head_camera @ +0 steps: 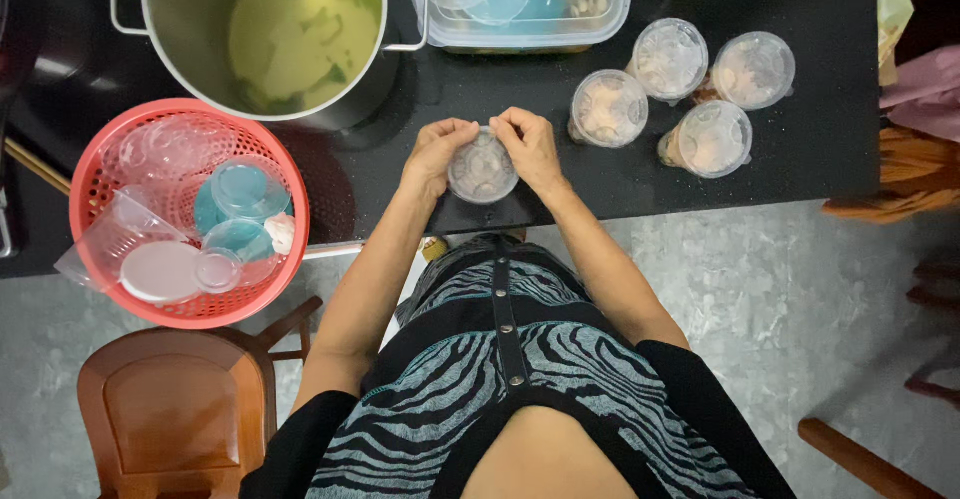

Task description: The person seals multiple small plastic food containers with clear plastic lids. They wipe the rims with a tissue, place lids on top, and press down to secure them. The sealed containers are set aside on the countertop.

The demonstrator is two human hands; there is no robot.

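Both hands [437, 154] [530, 146] — gripping lidded cup [482, 171] | black counter [820, 129]

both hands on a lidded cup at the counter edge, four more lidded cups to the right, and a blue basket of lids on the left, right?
Not quite: the basket is red, not blue, as the head view shows. The rest holds: the left hand and right hand are on a lidded cup at the counter edge, with four more lidded cups to the right.

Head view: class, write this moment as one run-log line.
left hand: on lidded cup | right hand: on same cup | place: black counter | nearby: four lidded cups, pot, red basket
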